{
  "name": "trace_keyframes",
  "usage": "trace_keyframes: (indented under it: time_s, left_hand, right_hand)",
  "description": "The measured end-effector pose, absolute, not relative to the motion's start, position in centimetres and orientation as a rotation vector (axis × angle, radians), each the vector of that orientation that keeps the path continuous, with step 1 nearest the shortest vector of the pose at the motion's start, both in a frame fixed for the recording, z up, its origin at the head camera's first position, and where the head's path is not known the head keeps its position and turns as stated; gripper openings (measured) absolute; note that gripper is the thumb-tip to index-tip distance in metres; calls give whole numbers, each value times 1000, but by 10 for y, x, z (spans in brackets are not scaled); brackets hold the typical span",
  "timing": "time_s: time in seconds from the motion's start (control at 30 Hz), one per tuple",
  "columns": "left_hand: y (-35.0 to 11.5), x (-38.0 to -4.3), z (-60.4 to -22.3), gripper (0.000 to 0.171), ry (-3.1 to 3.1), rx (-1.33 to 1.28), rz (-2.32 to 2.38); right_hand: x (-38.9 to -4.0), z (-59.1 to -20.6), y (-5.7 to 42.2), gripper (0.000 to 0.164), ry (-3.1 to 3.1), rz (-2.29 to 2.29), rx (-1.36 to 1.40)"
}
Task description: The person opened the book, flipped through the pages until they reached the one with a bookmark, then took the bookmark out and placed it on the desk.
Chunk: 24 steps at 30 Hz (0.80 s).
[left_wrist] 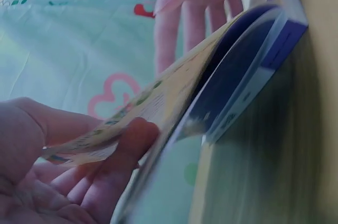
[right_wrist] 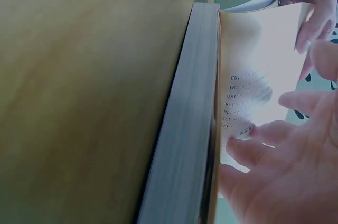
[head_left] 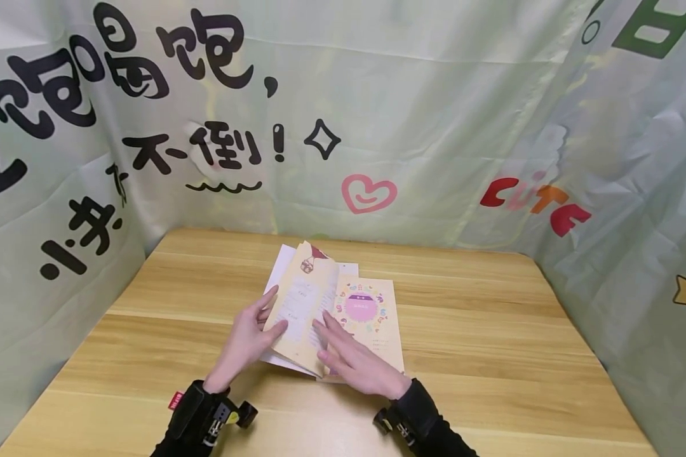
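Note:
An open book lies on the table, its left-hand leaves raised. Thumb on top and fingers beneath, my left hand grips the outer edge of those leaves. The left wrist view shows the leaves bent up from the thick spine. My right hand reaches over the fold, fingers extended and partly spread. In the right wrist view its fingertips are right at a contents page with a column of page numbers. The right-hand page shows a pink circle ringed by small coloured pictures.
The wooden table extends on both sides of the book. A printed cloth with dark lettering and a pink heart hangs behind the table and along its sides. Black wrist cameras are strapped to both forearms.

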State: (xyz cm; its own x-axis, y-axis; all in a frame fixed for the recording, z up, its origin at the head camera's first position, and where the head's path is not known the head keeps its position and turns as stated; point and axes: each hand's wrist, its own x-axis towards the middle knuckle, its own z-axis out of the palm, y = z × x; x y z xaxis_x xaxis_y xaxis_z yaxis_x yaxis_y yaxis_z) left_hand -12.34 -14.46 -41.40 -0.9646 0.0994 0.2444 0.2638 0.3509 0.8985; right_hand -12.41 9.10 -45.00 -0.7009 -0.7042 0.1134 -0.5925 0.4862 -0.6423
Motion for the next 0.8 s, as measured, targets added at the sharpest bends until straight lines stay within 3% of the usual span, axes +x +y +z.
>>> trace_keyframes:
  time_s: [0.47,0.8]
  left_hand:
    - [-161,-125,-412,67,-2707,-218,-1353]
    - [-145,-124,-426,61,-2724,-537,-891]
  right_hand:
    - [-121,-451,91,58,2534,-882,-1252]
    - [-121,-451,91,56,2557,-803,-1313]
